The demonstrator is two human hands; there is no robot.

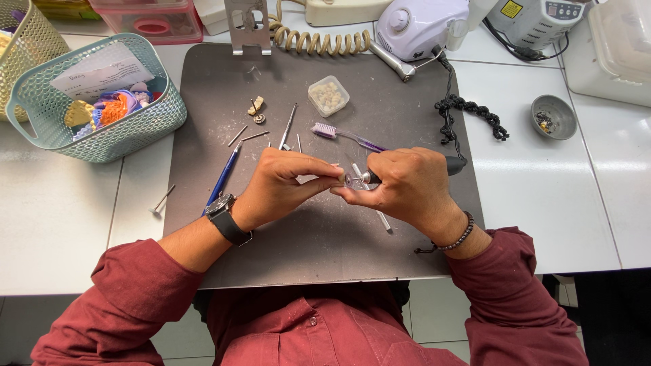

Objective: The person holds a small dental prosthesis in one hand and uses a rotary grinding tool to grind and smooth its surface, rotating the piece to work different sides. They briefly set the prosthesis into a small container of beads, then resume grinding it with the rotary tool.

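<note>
I'm looking down at a dental lab bench: a micromotor unit (420, 26) sitting on the table (61, 224), a tub of false teeth (328, 95), and plaster jaw casts in a basket (95, 95).

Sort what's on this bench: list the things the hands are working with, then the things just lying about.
In use:
- rotary handpiece with disc tip, held in the right hand
- small piece pinched at the disc by the left hand
- dark work mat

Lying about:
- purple toothbrush
- blue-handled tool
- clear box of teeth
- teal basket
- grey metal bowl
</note>
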